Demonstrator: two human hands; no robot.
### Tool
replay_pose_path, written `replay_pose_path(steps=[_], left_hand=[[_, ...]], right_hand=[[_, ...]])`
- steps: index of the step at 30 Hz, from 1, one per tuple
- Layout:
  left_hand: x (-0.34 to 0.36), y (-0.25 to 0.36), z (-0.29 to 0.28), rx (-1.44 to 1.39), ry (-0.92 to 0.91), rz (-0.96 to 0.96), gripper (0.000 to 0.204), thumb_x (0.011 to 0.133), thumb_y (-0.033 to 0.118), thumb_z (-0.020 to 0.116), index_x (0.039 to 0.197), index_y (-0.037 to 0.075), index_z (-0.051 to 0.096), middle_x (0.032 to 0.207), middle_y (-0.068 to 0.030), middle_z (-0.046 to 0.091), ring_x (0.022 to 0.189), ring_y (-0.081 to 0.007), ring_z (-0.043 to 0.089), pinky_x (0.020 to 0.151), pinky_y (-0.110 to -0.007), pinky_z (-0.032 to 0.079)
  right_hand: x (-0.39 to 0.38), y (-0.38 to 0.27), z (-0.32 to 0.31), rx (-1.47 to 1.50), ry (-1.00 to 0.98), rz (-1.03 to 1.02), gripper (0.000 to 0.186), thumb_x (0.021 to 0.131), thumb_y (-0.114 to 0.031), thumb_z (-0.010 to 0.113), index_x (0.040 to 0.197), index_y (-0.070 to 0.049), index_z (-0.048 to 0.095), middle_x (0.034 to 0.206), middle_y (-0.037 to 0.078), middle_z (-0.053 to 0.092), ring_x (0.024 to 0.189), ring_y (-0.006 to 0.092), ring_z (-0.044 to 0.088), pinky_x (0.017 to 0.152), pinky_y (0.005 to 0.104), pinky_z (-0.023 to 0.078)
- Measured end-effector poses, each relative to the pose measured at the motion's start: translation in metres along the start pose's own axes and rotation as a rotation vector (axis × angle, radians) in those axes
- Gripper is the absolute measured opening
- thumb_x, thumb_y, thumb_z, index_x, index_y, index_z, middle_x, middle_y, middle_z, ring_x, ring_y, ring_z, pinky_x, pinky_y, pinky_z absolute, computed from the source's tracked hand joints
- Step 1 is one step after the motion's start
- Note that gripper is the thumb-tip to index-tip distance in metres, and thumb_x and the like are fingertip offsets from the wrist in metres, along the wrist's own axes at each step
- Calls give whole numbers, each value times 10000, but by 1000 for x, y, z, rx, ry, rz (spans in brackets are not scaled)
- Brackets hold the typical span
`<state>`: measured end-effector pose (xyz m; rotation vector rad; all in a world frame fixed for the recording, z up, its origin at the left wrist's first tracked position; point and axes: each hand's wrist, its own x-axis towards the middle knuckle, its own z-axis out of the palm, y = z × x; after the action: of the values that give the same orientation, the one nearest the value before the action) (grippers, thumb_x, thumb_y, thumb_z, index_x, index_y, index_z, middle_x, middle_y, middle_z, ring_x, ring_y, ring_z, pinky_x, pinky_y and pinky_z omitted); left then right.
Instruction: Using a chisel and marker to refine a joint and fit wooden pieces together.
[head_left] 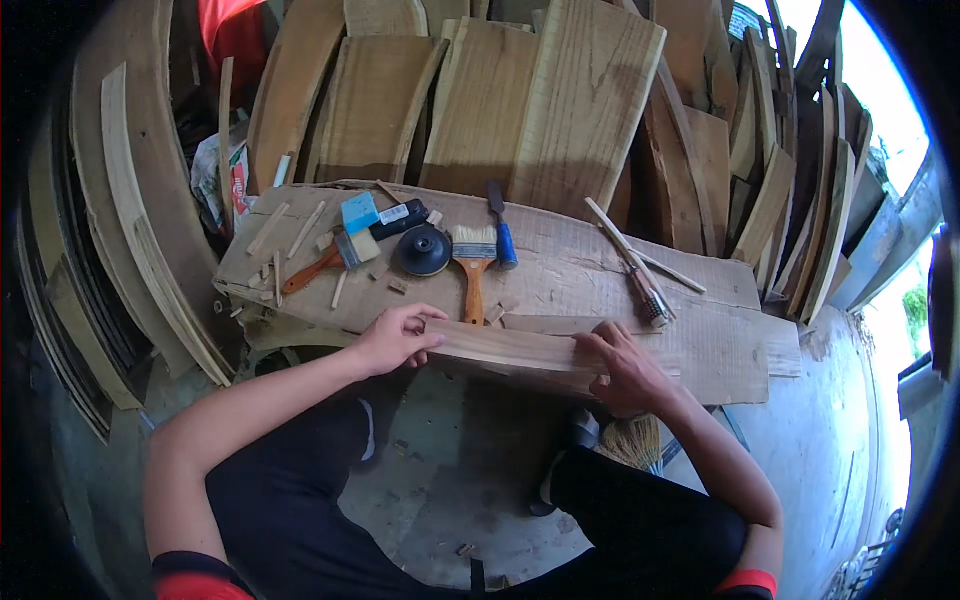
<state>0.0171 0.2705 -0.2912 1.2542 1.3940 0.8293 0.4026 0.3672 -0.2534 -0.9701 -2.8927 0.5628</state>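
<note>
Plank (pixel 510 350) gripped between left hand (pixel 395 338), right hand (pixel 625 370).

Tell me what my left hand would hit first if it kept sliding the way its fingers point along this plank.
Probably your right hand: the left hand points rightward along the wooden plank, and the right hand rests on that same plank. Depth is hard to judge.
</note>
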Motion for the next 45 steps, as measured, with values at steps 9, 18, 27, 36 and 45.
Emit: replay_pose_path(steps=[9, 18, 27, 36, 45], left_hand=[[-8, -7, -16, -186, 47, -232, 380, 977, 161, 707, 1340, 103, 611, 891, -29, 659, 719, -87, 634, 638, -247, 558], [-30, -15, -38, -187, 43, -218, 393, 992, 151, 645, 1377, 102, 586, 925, -19, 657, 771, -97, 642, 679, -260, 547], [-48, -22, -68, -239, 8, -157, 445, 982, 143, 648, 1414, 83, 563, 1024, -24, 679, 843, -112, 678, 730, -261, 557], [-51, -9, -58, -329, -85, -168, 423, 988, 149, 669, 1375, 49, 530, 972, -34, 678, 826, -115, 688, 703, -265, 568], [-45, 5, -41, -328, -125, -144, 442, 973, 181, 695, 1365, 45, 543, 918, -18, 666, 772, -97, 657, 697, -267, 547]], right_hand=[[21, -19, 13, -126, 11, -9, 583, 815, -312, 794, 1313, -76, 603, 1277, 178, 548, 1247, 362, 499, 1081, 448, 435], [45, -44, 23, -113, 94, -28, 526, 790, -336, 820, 1202, -66, 638, 1171, 139, 602, 1154, 348, 573, 1003, 462, 474], [45, -52, 27, -110, 187, -24, 508, 774, -245, 855, 1202, -71, 646, 1170, 137, 616, 1130, 334, 602, 981, 442, 501], [34, -45, 25, -122, 249, -53, 549, 748, -286, 866, 1207, -84, 641, 1159, 127, 608, 1113, 330, 608, 966, 450, 502], [7, -31, 21, -88, 289, -39, 560, 742, -264, 881, 1214, -84, 639, 1163, 134, 606, 1117, 343, 601, 945, 454, 518]])
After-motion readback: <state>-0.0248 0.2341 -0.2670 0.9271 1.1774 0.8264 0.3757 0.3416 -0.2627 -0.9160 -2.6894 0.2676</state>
